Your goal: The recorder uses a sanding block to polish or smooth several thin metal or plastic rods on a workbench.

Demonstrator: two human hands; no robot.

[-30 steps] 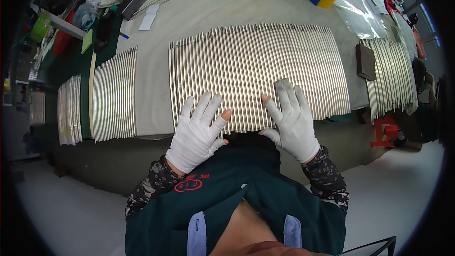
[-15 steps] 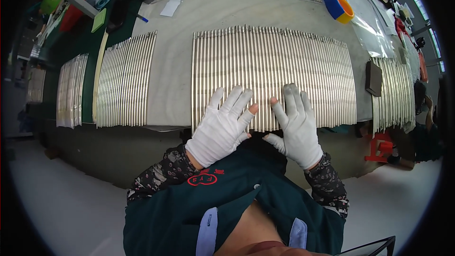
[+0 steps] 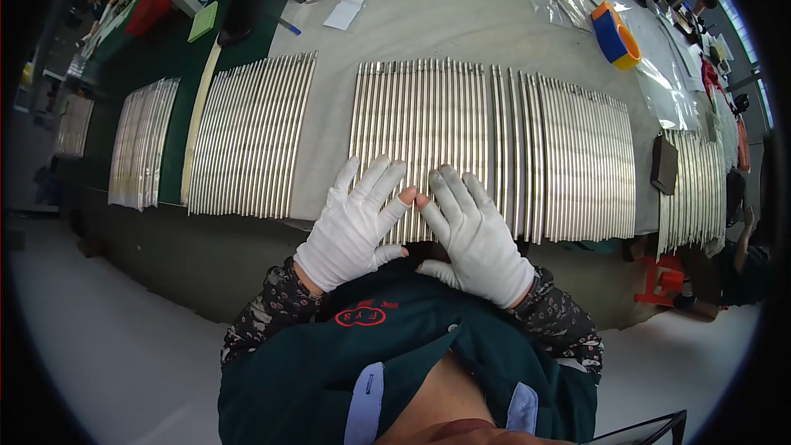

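Shiny metal rods (image 3: 420, 115) lie side by side in a broad row on the table in front of me. Narrow gaps split the row right of its middle, where a few rods stand apart from the rest. My left hand (image 3: 350, 218), in a white glove with bare thumb and finger tips showing, rests with fingers spread on the near ends of the rods at the row's left part. Beside it, my right hand (image 3: 474, 235), gloved the same way, lies flat on the rods. The two hands' bare fingertips nearly meet. Both hands are open and grasp nothing.
Another row of rods (image 3: 251, 136) lies to the left, with a wrapped bundle (image 3: 144, 144) beyond it. At the right, a dark block (image 3: 664, 165) sits on more rods (image 3: 696, 189). Farther back are a blue-and-orange tape roll (image 3: 616, 37), a white paper slip (image 3: 347, 8) and a blue pen (image 3: 288, 26).
My right hand has moved left, close to my left hand, which shifted slightly left. Gaps have opened in the row, which was continuous before. The whole view has shifted a little.
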